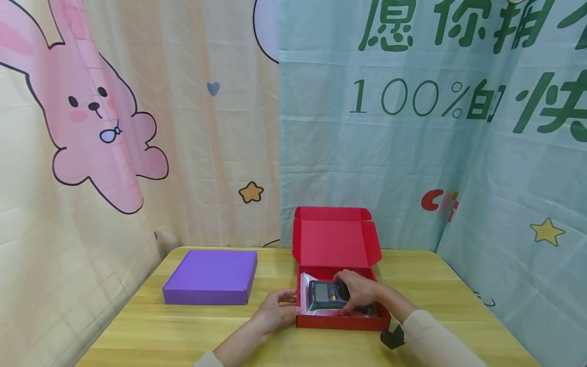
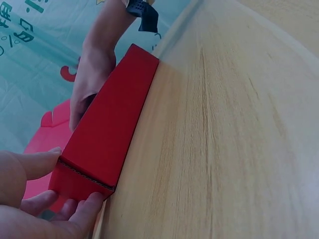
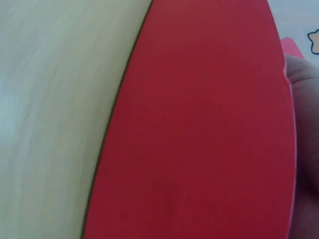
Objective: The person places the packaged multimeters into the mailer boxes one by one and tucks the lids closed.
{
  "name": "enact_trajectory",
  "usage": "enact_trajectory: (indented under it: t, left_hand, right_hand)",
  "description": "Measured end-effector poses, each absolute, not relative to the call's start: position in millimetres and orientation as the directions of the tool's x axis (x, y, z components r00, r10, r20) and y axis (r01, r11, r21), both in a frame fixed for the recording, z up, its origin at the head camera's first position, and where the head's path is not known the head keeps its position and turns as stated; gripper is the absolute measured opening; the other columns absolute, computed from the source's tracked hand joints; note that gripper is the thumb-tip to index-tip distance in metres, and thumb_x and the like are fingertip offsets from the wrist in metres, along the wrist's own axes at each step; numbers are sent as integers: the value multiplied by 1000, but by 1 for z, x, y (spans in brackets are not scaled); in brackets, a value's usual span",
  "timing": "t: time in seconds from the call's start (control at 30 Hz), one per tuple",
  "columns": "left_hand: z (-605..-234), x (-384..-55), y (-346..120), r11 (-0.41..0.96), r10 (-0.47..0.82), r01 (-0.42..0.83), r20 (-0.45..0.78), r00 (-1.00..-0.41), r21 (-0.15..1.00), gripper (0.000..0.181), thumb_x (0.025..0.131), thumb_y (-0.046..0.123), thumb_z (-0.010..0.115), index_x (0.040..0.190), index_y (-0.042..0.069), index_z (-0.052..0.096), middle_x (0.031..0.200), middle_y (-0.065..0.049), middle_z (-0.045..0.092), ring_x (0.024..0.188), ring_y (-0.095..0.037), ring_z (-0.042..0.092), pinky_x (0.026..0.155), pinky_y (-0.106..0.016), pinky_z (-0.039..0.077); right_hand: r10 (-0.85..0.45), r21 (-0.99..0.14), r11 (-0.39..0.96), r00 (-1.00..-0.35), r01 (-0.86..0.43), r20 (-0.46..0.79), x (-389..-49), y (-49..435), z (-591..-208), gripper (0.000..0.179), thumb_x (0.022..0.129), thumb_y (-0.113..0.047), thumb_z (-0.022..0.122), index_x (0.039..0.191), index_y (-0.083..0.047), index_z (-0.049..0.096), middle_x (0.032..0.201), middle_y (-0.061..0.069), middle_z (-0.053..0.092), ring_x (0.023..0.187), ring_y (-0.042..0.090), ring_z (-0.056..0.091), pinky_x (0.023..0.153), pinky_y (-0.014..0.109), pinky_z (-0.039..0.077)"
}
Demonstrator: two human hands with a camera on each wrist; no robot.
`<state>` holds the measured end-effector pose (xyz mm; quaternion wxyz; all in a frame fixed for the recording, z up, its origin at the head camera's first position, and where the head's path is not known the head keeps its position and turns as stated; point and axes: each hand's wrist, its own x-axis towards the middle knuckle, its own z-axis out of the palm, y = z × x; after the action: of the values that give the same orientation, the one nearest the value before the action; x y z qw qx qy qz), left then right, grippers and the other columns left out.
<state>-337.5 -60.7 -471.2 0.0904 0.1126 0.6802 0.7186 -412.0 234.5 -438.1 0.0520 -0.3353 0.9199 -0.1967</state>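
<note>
Digital multimeter (image 1: 323, 294) lying in a red corrugated mailer box (image 1: 339, 322), the translucent plastic bag (image 1: 303, 293) showing at its 9 o'clock side. Head view: the multimeter lies with its screen and dial facing up; the right hand (image 1: 357, 289), reaching over it from 3 o'clock, grips it with the thumb on the near edge and the fingers across the far edge. From 8 to 9 o'clock, the left hand (image 1: 277, 312) holds the box at its end wall. The box's lid (image 1: 332, 242) stands raised at 12 o'clock, before a curtain (image 1: 321, 168) with green lettering. Toward 10 o'clock a closed purple box (image 1: 211, 278) rests on the wood-grain table (image 1: 275, 346), well apart from the red one; at 4 o'clock a small dark object (image 1: 392, 337), its kind unclear, shows beside the right sleeve (image 1: 435, 339). Left wrist view: the left hand, at 8 o'clock, clasps the box's end, thumb at the upper edge and fingers lower down; the right hand dips behind the long wall toward 10 o'clock. Right wrist view: the box's wall fills the centre, table at 9 o'clock; part of the right hand appears at 3 o'clock, its fingertips hidden.
</note>
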Motion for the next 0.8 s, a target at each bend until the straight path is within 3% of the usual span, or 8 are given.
enact_trajectory:
  t: [0.4, 0.8]
  left_hand:
    - [-467, -344, -64, 20, 265, -7, -12, -964, 1000, 56, 90, -4, 76, 140, -11, 52, 123, -18, 57, 103, -26, 62, 84, -38, 60]
    - [-457, -348, -63, 21, 291, 12, 5, -957, 1000, 62, 85, -7, 79, 140, -12, 50, 125, -21, 55, 105, -25, 60, 78, -36, 60]
  right_hand:
    - [-607, -397, 736, -794, -548, -29, -413, 238, -429, 81, 67, -39, 96, 135, -13, 60, 122, -5, 54, 113, 19, 50, 93, 44, 55]
    - [-597, -449, 713, -802, -538, 12, -408, 244, -409, 86, 70, -36, 95, 142, -6, 59, 132, 7, 57, 121, 29, 51, 91, 51, 56]
